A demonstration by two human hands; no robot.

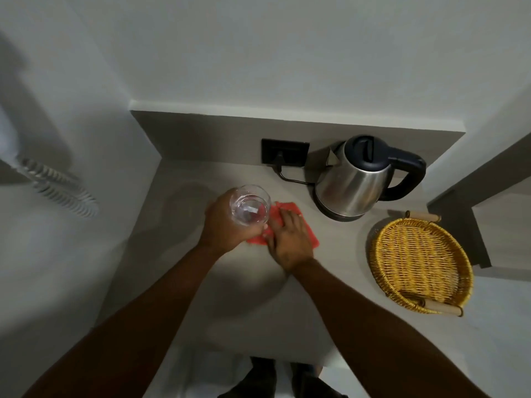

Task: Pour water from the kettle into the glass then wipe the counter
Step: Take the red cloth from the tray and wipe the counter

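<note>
My left hand grips a clear glass with water in it, held just above the grey counter. Beside it, my right hand lies flat, fingers spread, pressing a red cloth onto the counter. The cloth shows around and beyond the fingers, partly under the glass. A steel kettle with a black lid and handle stands upright on its base at the back right, apart from both hands.
A black wall socket with the kettle's cord plugged in sits on the backsplash. A yellow wicker tray lies at the right. White walls close in at the left and back; a coiled cord hangs at the left.
</note>
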